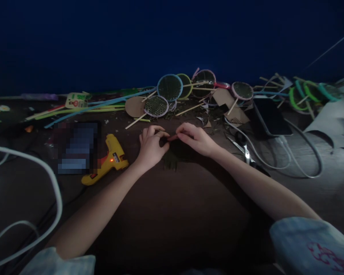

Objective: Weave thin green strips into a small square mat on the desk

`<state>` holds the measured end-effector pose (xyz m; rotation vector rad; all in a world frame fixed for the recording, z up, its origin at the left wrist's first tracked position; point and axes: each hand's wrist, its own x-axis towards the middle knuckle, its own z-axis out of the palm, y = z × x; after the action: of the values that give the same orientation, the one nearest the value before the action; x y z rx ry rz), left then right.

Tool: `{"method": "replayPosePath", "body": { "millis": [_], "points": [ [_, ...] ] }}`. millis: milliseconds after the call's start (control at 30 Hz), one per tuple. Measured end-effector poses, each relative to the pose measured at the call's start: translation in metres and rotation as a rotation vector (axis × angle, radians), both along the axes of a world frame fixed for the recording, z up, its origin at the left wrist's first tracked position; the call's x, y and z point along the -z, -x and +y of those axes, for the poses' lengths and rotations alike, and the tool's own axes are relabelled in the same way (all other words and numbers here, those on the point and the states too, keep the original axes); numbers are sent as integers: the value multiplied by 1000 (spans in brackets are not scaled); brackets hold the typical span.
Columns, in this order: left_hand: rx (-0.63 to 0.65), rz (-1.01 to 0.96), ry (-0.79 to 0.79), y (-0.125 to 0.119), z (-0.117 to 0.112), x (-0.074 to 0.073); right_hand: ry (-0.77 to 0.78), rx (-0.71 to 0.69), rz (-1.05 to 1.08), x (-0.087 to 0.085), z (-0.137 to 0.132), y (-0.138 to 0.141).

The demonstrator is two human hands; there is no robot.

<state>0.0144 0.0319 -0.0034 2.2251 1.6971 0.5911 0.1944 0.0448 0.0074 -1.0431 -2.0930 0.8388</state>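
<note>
My left hand [154, 148] and my right hand [197, 139] meet over the middle of the table. Both have their fingers bent in a pinch, with the fingertips almost touching. Whatever lies between them is too small and dark to make out. Just below the fingers a dark green, fringed piece [171, 159] shows against the tabletop. To the left of my left hand lies a yellow glue gun [114, 156] with a small orange light on it. Scissors [246, 152] with dark handles lie open to the right of my right hand.
Small round framed mesh pieces on sticks [170, 88] and cardboard scraps [232, 106] line the table's back edge. A phone [271, 114] with white cables lies right; a blurred-out dark device [78, 147] lies left. A white cable [55, 191] loops near my left forearm.
</note>
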Motion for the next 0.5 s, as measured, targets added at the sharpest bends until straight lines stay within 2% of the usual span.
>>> {"method": "replayPosePath", "body": {
  "millis": [233,333,500],
  "points": [
    [-2,-39,2,0,-2,-4,117,78,190,0,-2,0],
    [10,-78,8,2,-1,-5,110,64,122,-1,-3,1],
    [88,-155,57,10,4,-8,-19,55,-61,-1,0,1]
  ]
}}
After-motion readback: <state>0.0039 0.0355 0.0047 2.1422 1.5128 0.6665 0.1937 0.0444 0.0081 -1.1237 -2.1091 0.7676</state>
